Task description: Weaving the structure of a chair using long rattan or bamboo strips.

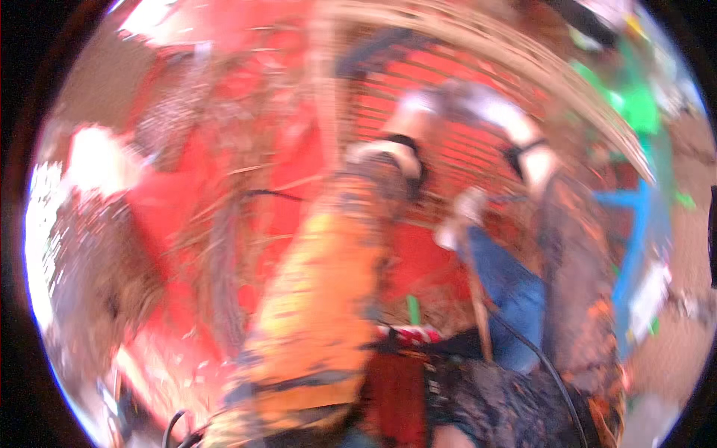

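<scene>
A tan, perforated-looking frame curves at twelve o'clock around a striped panel, red alternating with thin brown slats. Bright red sheeting, streaked with straw-brown, fills nine o'clock. Toward seven, the person's left sleeve is orange with dark, broken blotches; at four, the right sleeve is mostly dark brown-grey, flecked orange. Both wrists carry black bands. Mid-blue cloth shows near four o'clock, a lighter blue bar at three, and vivid green material at two.
</scene>
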`<state>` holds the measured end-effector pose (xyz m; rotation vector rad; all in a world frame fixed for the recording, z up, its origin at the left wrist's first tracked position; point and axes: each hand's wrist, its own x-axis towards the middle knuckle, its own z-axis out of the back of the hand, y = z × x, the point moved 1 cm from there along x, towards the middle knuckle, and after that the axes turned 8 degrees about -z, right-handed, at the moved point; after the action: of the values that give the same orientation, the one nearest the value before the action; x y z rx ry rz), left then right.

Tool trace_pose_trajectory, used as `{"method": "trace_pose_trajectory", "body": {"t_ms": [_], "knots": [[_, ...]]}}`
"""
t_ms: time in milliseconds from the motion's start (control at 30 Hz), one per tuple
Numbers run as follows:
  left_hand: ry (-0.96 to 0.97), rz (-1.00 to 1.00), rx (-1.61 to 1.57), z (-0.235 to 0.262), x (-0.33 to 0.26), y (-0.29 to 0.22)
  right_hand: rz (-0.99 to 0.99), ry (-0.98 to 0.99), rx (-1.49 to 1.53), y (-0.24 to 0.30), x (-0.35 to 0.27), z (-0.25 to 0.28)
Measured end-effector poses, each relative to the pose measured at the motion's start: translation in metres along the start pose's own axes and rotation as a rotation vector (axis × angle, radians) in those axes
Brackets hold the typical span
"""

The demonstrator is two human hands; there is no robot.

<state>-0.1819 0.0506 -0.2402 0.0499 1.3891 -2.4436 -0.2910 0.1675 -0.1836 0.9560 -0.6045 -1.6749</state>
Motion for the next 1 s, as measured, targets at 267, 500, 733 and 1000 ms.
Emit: {"method": "trace_pose_trajectory", "body": {"t_ms": [267,500,733,1000], "knots": [[-0.042,0.024,0.479,-0.027,0.030,0.010,-0.216,-0.062,0.096,-0.059,0.026,0.001],[-0.099,0.279,0.308,-0.033,0.039,-0.011,-0.240,-0.334,-0.574,-0.074,-0.038,-0.028],[-0.189,0.191,0.264,-0.001,-0.027,-0.062,-0.320,0.015,-0.846,0.085,-0.205,-0.165],[-0.050,-0.035,0.598,-0.008,-0.019,-0.049,-0.495,-0.040,-0.538,0.168,-0.409,-0.171]]}}
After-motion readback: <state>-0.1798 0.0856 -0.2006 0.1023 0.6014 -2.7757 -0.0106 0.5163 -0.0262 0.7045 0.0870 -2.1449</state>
